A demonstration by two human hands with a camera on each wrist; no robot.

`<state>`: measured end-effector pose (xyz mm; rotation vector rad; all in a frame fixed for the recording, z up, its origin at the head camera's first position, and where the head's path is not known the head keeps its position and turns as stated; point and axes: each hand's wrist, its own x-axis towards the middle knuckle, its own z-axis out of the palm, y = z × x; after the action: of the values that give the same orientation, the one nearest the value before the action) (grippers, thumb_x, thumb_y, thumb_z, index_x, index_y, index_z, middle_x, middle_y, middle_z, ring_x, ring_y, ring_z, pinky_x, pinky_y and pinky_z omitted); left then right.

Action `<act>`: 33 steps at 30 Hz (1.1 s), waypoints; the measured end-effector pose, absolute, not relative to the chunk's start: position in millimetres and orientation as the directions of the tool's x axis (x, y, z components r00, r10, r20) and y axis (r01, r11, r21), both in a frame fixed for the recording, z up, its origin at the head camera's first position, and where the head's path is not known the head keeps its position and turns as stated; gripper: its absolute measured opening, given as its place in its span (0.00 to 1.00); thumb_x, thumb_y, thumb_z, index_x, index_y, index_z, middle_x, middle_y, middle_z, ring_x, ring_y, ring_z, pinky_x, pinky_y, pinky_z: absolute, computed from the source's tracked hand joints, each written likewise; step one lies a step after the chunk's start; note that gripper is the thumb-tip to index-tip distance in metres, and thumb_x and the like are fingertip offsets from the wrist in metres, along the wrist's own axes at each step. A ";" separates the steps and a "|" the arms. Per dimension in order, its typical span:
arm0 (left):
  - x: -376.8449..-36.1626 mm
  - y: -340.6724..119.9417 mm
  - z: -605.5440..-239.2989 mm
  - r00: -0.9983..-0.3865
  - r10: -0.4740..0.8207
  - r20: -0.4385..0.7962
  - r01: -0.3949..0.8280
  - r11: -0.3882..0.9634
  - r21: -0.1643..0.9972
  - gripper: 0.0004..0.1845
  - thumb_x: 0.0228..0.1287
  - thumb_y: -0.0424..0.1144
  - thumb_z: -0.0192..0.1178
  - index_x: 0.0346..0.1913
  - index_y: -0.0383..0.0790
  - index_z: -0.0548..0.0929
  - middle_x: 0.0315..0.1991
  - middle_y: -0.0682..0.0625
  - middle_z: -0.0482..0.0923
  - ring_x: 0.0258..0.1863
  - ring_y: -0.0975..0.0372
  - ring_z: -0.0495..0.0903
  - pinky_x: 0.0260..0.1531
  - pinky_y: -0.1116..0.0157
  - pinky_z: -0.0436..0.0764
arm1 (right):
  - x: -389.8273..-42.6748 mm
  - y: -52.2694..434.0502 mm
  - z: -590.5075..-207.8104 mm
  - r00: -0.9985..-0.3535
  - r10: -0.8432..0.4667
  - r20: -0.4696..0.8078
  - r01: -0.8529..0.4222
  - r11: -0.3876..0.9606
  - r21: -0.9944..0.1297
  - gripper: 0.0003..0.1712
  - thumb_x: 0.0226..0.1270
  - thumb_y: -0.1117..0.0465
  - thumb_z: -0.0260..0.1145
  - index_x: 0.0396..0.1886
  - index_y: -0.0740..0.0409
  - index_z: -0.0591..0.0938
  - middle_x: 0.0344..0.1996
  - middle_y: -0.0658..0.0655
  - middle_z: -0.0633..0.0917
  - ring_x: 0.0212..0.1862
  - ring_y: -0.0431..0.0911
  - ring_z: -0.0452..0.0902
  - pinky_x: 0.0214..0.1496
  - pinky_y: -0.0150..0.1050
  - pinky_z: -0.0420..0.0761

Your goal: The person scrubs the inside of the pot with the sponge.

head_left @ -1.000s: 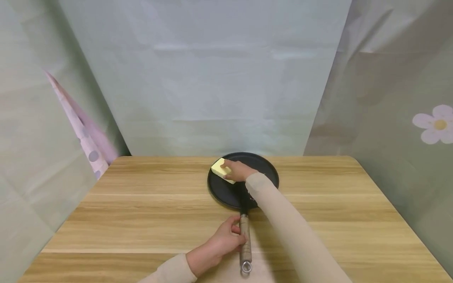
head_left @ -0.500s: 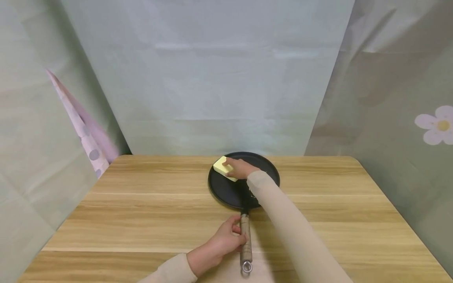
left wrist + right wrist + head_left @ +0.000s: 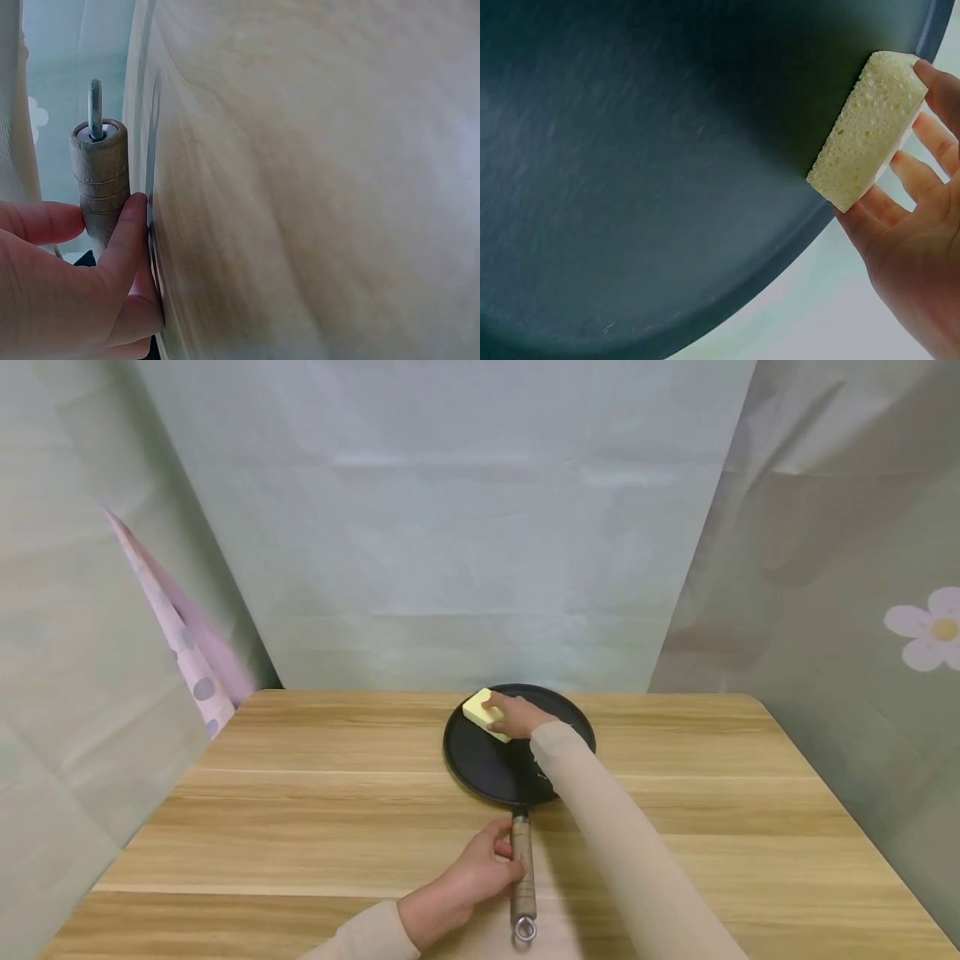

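Note:
A round black frying pan (image 3: 483,768) lies on the wooden table, its brown handle (image 3: 523,893) pointing toward me. My left hand (image 3: 472,872) pinches that handle between thumb and fingers; the left wrist view shows the grip close up, below the metal ring (image 3: 95,109) at the handle's end. On the pan's far left part, my right hand (image 3: 519,717) grips a pale yellow sponge (image 3: 480,712). In the right wrist view the porous sponge (image 3: 874,124) sits against the dark pan surface near the rim, held along its edge by thumb and fingers.
Small pale bits (image 3: 542,775) lie on the pan, partly behind the right sleeve (image 3: 615,827). The wooden table (image 3: 300,810) extends to both sides. Hanging cloth sheets (image 3: 465,527) stand behind and beside it.
My right hand and the sponge have slid slightly right and a little toward the pan's far side. The left hand keeps its hold on the handle. The whole view has shifted slightly.

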<state>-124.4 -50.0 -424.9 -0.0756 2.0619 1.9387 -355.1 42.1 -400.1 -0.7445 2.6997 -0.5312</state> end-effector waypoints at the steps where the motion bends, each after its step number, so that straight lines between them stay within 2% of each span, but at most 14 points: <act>1: -124.3 -49.9 -425.0 -0.950 0.172 -0.260 -0.249 0.082 0.965 0.36 0.50 0.18 0.56 0.66 0.24 0.61 0.37 0.40 0.67 0.32 0.55 0.74 0.31 0.61 0.83 | -355.3 44.0 -400.0 -0.832 -0.524 -0.183 -0.414 0.806 -0.424 0.30 0.71 0.53 0.59 0.71 0.48 0.65 0.71 0.57 0.64 0.71 0.55 0.58 0.69 0.50 0.63; 4: -124.1 -49.7 -425.3 -0.949 0.176 -0.261 -0.251 0.075 0.965 0.36 0.50 0.18 0.56 0.66 0.24 0.61 0.37 0.40 0.66 0.33 0.55 0.74 0.31 0.61 0.83 | -356.7 50.3 -400.2 -0.847 -0.496 -0.192 -0.381 0.817 -0.432 0.30 0.72 0.52 0.57 0.72 0.47 0.64 0.71 0.56 0.63 0.70 0.54 0.58 0.69 0.51 0.63; 10: -123.9 -50.5 -425.2 -0.950 0.178 -0.256 -0.244 0.086 0.966 0.36 0.50 0.19 0.57 0.66 0.23 0.61 0.38 0.40 0.66 0.32 0.57 0.74 0.31 0.63 0.82 | -362.0 60.0 -402.9 -0.849 -0.496 -0.183 -0.383 0.815 -0.434 0.31 0.72 0.52 0.57 0.72 0.49 0.63 0.70 0.58 0.65 0.66 0.55 0.65 0.66 0.50 0.67; 23: -124.2 -50.7 -424.2 -0.944 0.178 -0.276 -0.263 0.093 0.960 0.36 0.51 0.20 0.57 0.67 0.23 0.60 0.40 0.40 0.65 0.32 0.57 0.73 0.32 0.63 0.83 | -362.7 66.3 -401.1 -0.870 -0.465 -0.163 -0.375 0.839 -0.395 0.31 0.72 0.53 0.58 0.71 0.55 0.64 0.69 0.60 0.65 0.66 0.56 0.66 0.65 0.50 0.68; 33: -124.4 -50.7 -424.6 -0.948 0.172 -0.268 -0.254 0.103 0.962 0.36 0.51 0.20 0.58 0.67 0.23 0.60 0.40 0.40 0.66 0.32 0.58 0.72 0.32 0.63 0.82 | -368.3 76.9 -406.2 -0.874 -0.465 -0.143 -0.381 0.837 -0.394 0.31 0.72 0.54 0.58 0.70 0.57 0.64 0.67 0.62 0.68 0.62 0.56 0.70 0.60 0.50 0.72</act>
<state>-124.4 -50.7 -424.6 -0.0806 2.0732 1.9130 -368.3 76.9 -406.2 -0.6506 2.7834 -0.5254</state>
